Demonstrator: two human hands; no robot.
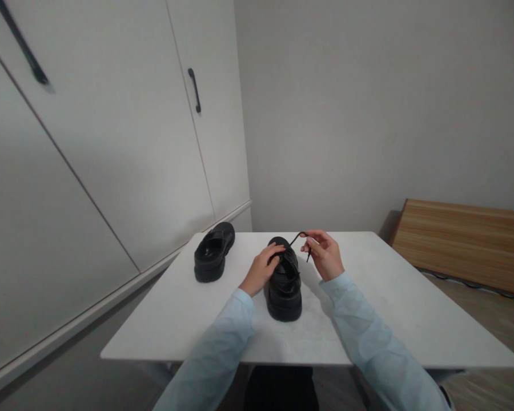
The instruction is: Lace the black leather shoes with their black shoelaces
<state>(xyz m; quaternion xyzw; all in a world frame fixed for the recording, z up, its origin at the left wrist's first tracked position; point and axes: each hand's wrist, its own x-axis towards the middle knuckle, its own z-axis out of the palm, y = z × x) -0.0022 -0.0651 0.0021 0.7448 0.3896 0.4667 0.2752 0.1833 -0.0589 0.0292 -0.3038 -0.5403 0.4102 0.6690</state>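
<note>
A black lace-up shoe (285, 305) stands on the white table, its heel toward me and its toe pointing away. From its left side my left hand (263, 267) holds the shoe, fingers curled over the lacing area; the fingertips partly hide the eyelets. To the right of the shoe and a little above it, my right hand (323, 251) pinches a black shoelace (296, 238). The lace arcs from the shoe up to those fingers, and its loose end hangs below them. Farther left, a second black shoe (209, 265) sits upright, touched by neither hand.
The white table (389, 308) reaches toward a grey wall. White cabinet doors with black handles (194, 90) rise along the left. A wood-grain panel (462, 242) leans beyond the table's right edge, above the floor.
</note>
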